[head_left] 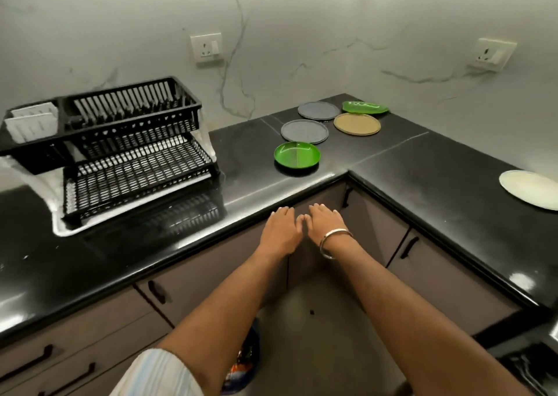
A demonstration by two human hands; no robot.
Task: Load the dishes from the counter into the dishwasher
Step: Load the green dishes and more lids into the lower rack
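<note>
Hands (280, 232) hover side by side, palms down and fingers straight, just over the front edge of a black L-shaped counter (437, 166); the left hand and the right hand (324, 225) hold nothing, and their thumbs nearly touch. A metal bangle (333, 241) circles the right wrist, and a striped sleeve (157, 374) shows at the left elbow.

Dishes sit in the counter's corner beyond the hands: a round green plate (296, 154) nearest, a grey plate (304, 131) just behind it, a second grey plate (318, 110) farther back, a tan plate (357, 123) to the right of these, and a green leaf-shaped dish (364, 107) against the wall, its edge tucked behind the tan plate. A pale plate (530, 188) lies well apart on the right arm of the counter, cut off by the frame.

A black two-tier dish rack (120, 154) stands on the counter at left, on a white drip tray, with a white cutlery holder (33, 122) in its upper tier. Two wall sockets (206, 48) are set into the marbled backsplash, and cabinet doors with dark handles (409, 246) run below the counter.
</note>
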